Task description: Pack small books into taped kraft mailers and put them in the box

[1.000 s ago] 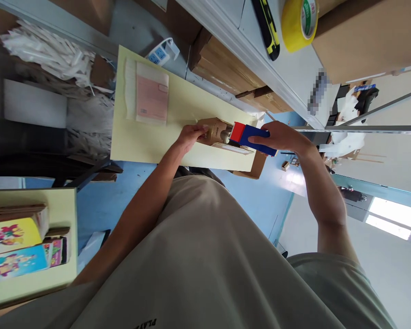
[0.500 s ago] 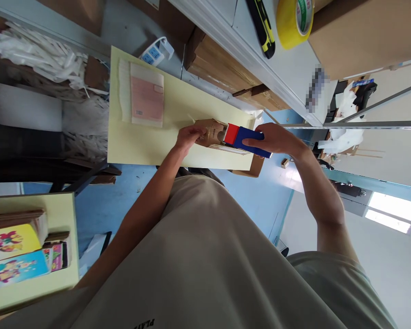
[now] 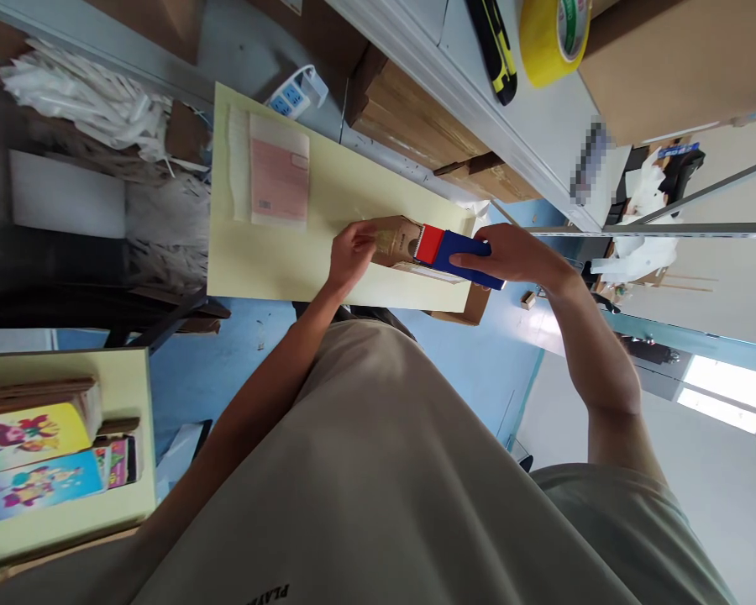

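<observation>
A small brown cardboard box [image 3: 400,239] lies at the right part of the pale yellow tabletop [image 3: 340,185]. My left hand [image 3: 351,256] is at the box's left end, its fingers bent and closed against that end; the exact contact is partly hidden. Around a blue and red tape dispenser [image 3: 441,250] my right hand [image 3: 501,252] is closed, with the thumb along its blue side. The dispenser's red, toothed end rests at or just over the right part of the box. A shiny, yellowish patch like tape shows on the box beside my left fingers.
A pink and white packet [image 3: 280,176] lies on the tabletop's left part. Behind stand a power strip [image 3: 296,92] and large cartons [image 3: 409,109]. A shelf above holds a utility knife [image 3: 495,50] and yellow tape [image 3: 551,42]. Colourful books [image 3: 38,445] lie at lower left.
The view has shifted slightly, moving the surroundings a little to the right. My left fingers have drawn up slightly at the box's end. The dispenser stays in my right hand over the box.
</observation>
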### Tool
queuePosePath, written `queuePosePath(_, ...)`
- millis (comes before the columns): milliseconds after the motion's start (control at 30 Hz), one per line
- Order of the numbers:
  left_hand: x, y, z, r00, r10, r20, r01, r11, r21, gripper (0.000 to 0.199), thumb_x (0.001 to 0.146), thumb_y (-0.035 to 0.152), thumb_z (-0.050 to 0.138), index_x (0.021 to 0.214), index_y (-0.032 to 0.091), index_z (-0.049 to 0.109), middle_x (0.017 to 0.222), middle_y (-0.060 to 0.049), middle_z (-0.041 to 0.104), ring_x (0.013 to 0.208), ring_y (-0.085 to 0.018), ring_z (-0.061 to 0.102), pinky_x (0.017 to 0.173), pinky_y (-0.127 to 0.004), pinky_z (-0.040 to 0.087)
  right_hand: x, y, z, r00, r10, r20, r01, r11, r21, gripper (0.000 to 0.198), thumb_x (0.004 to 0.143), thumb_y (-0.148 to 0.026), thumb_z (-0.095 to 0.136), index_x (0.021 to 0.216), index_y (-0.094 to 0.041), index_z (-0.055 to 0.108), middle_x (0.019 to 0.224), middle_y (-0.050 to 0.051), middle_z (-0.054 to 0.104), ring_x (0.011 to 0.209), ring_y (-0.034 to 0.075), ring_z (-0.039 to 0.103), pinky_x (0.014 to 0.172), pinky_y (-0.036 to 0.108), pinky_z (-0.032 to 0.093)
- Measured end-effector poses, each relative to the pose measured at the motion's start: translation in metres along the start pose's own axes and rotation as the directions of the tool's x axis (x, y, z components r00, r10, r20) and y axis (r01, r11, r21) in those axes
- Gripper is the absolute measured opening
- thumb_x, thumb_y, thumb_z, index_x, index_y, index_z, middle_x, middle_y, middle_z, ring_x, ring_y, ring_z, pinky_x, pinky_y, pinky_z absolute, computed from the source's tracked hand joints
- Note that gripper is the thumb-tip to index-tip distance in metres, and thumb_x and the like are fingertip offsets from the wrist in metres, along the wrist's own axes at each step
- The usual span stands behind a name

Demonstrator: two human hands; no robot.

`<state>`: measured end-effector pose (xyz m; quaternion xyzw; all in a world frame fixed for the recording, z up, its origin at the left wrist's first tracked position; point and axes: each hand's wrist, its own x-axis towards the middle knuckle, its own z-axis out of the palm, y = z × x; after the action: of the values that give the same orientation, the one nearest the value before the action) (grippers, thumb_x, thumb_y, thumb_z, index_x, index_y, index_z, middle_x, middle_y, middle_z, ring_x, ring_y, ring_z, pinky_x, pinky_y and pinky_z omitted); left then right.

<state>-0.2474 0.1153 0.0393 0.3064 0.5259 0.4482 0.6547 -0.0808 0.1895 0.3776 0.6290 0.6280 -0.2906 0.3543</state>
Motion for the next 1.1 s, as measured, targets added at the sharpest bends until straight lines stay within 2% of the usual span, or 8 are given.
queuePosePath(167,-0.031,0.003,0.004,0.922,0.240,0.305,-0.276,0.958,0.081,0.090,0.094,0.048,0.085,0.175,0.027,0.051,0.175,-0.018,0.060,0.160,-0.041,0.062,0.132,-0.060,0.055,-0.002,-0.003,-0.001,1.000,0.017,0.008,-0.017,1.000,0.008,0.067,0.103,-0.084,0.068,0.109,-0.018,0.081,0.078,0.010,0.076,0.079,0.029,0.073,0.077,0.041,0.050)
queuePosePath(300,-0.031,0.013,0.005,0.885,0.304,0.354,-0.404,0.879,0.255,0.117,0.091,0.062,0.096,0.184,0.030,0.033,0.187,-0.021,0.041,0.169,-0.046,0.049,0.134,-0.061,0.053,-0.002,-0.005,-0.001,1.000,0.020,0.015,-0.019,1.000,-0.013,0.066,0.106,-0.083,0.064,0.112,-0.019,0.081,0.080,0.010,0.077,0.078,0.028,0.073,0.077,0.040,0.049)
queuePosePath(400,-0.020,0.028,0.007,0.858,0.337,0.388,-0.477,0.804,0.355,0.129,0.084,0.069,0.102,0.185,0.032,0.032,0.183,-0.022,0.042,0.168,-0.049,0.046,0.134,-0.064,0.051,-0.001,-0.006,0.000,1.000,-0.002,-0.005,0.002,0.996,-0.084,0.067,0.106,-0.084,0.064,0.111,-0.019,0.081,0.083,0.011,0.077,0.078,0.027,0.071,0.075,0.039,0.047)
queuePosePath(500,-0.008,0.044,0.012,0.840,0.315,0.442,-0.506,0.751,0.425,0.120,0.079,0.064,0.107,0.177,0.030,0.047,0.170,-0.021,0.051,0.158,-0.048,0.056,0.130,-0.060,0.053,-0.002,-0.009,-0.001,1.000,-0.012,-0.007,0.011,0.994,-0.110,0.066,0.106,-0.082,0.065,0.112,-0.019,0.081,0.084,0.011,0.076,0.080,0.027,0.070,0.076,0.039,0.046)
queuePosePath(600,-0.002,0.053,0.019,0.829,0.286,0.481,-0.520,0.709,0.476,0.093,0.080,0.056,0.109,0.156,0.025,0.065,0.158,-0.020,0.057,0.146,-0.045,0.064,0.124,-0.056,0.056,-0.005,-0.014,-0.001,1.000,-0.014,-0.013,0.012,0.994,-0.104,0.063,0.107,-0.079,0.066,0.112,-0.018,0.082,0.084,0.010,0.076,0.082,0.028,0.071,0.077,0.039,0.046)
queuePosePath(800,-0.002,0.044,0.029,0.840,0.284,0.462,-0.515,0.683,0.517,0.041,0.091,0.036,0.099,0.121,0.020,0.075,0.136,-0.020,0.065,0.125,-0.038,0.069,0.116,-0.053,0.060,-0.005,-0.022,0.000,0.997,-0.058,-0.044,0.054,0.994,-0.093,0.062,0.105,-0.079,0.068,0.113,-0.019,0.080,0.077,0.008,0.074,0.082,0.028,0.071,0.079,0.039,0.047)
queuePosePath(933,-0.003,0.032,0.026,0.865,0.271,0.422,-0.476,0.710,0.520,0.043,0.090,0.033,0.096,0.128,0.026,0.078,0.132,-0.015,0.065,0.121,-0.035,0.070,0.112,-0.051,0.063,-0.002,-0.016,0.002,0.998,-0.050,-0.044,0.045,0.992,-0.119,0.061,0.104,-0.080,0.068,0.110,-0.020,0.080,0.077,0.008,0.073,0.082,0.029,0.071,0.079,0.040,0.048)
queuePosePath(1100,-0.003,0.028,0.018,0.882,0.221,0.415,-0.432,0.731,0.528,0.050,0.092,0.038,0.096,0.138,0.029,0.078,0.142,-0.012,0.064,0.127,-0.033,0.071,0.122,-0.052,0.059,0.003,0.011,0.004,1.000,0.009,0.023,-0.006,0.993,-0.116,0.063,0.103,-0.082,0.069,0.108,-0.020,0.082,0.076,0.009,0.075,0.079,0.029,0.073,0.078,0.041,0.051)
